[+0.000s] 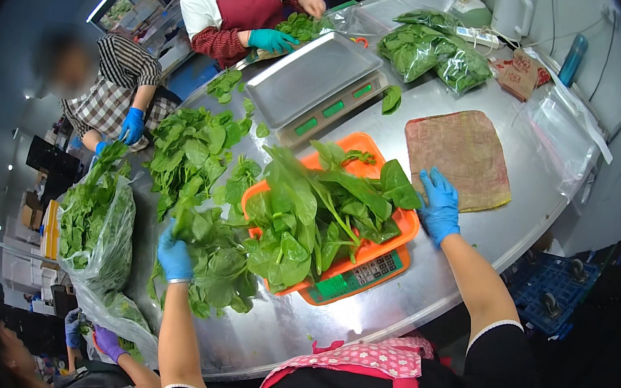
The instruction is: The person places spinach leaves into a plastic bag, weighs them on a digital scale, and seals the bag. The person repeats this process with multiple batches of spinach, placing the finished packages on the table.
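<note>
My left hand (175,257), in a blue glove, is closed on some leafy greens at the near-left edge of a loose pile (222,261); leaves hide part of its fingers. An orange tray (403,224) heaped with long-stemmed leafy greens (323,215) rests on an orange digital scale (362,276) with a green display. Just right of the tray, my right hand (441,207) is open in its blue glove, fingers spread by the tray's corner and the near-left edge of a brown cloth (460,157). It holds nothing.
A larger silver scale (312,79) stands beyond the tray. Bagged greens (438,51) lie at the back, and empty plastic bags (562,138) at the right. Co-workers in gloves handle greens across the table and along its left side, near a big clear bag (101,247).
</note>
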`<state>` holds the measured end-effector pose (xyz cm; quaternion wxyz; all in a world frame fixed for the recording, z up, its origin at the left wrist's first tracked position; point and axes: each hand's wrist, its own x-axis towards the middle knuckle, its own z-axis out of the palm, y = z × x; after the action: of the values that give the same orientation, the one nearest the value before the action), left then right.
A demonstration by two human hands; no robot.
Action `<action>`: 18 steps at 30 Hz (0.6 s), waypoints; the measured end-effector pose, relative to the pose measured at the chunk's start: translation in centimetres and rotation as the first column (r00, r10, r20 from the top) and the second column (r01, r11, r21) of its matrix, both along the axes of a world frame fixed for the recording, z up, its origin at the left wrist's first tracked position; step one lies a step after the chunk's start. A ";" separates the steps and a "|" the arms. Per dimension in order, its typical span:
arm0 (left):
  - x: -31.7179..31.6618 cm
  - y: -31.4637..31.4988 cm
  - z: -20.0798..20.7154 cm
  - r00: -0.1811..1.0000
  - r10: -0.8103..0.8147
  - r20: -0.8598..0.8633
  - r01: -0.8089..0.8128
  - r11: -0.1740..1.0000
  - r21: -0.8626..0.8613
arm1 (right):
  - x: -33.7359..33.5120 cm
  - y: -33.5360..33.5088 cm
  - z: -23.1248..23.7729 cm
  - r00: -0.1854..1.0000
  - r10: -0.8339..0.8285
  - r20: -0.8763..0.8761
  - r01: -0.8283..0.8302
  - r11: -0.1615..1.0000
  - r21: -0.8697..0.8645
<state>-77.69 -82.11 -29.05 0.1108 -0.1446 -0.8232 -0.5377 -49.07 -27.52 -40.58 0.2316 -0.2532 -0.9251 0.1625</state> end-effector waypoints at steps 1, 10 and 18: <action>1.0 1.0 2.6 1.000 0.001 -0.020 0.000 0.999 0.036 | 0.1 0.0 0.0 1.000 -0.004 0.000 0.004 1.000 -0.011; 11.9 12.4 17.9 0.992 -0.110 -0.065 0.128 0.874 0.469 | 0.1 -0.2 0.1 1.000 -0.002 -0.019 0.002 1.000 -0.015; 18.2 22.4 13.0 0.954 -0.297 0.038 0.284 0.938 0.199 | 0.0 -0.2 0.1 1.000 0.004 -0.029 -0.004 1.000 -0.005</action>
<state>-59.48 -59.71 -16.03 0.0157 -0.2352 -0.7406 -0.6293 -49.10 -27.74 -40.53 0.2438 -0.2495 -0.9218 0.1691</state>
